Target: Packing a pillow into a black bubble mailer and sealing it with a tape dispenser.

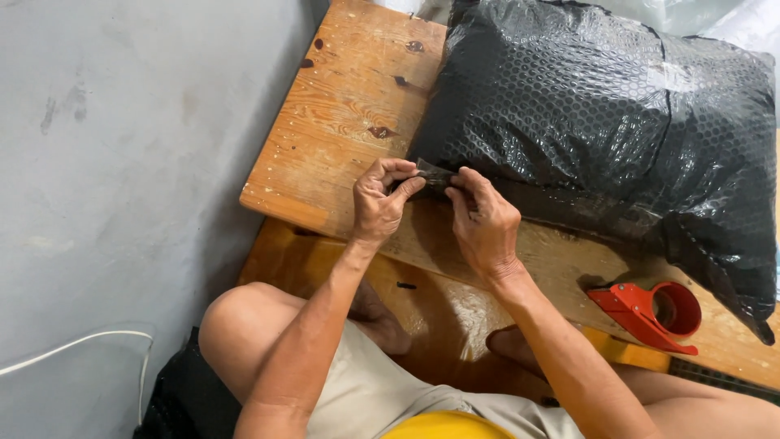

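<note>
Two bare hands meet at the near edge of a big parcel. Going from the left: a grey concrete floor (106,162) fills the left side, and a thin white cable (73,345) lies on it in the near left corner. Next comes the light wooden bench with dark knots (341,106); its left end is bare.

On the bench, the left hand (380,203) has thumb and fingers pressed together on a small dark strip of tape or film (435,172). Just to the right, the right hand (485,223) pinches the other end of the same strip with its fingertips. The strip is between the two hands and it touches the near left edge of the large black bubble-wrap package (617,122). I cannot tell if the strip is part of the wrap or a separate piece.

The package lies on the far right part of the bench and covers most of it. Near its right end, on the near edge of the bench, a red plastic tape dispenser (650,313) lies, well apart from both hands.
</note>
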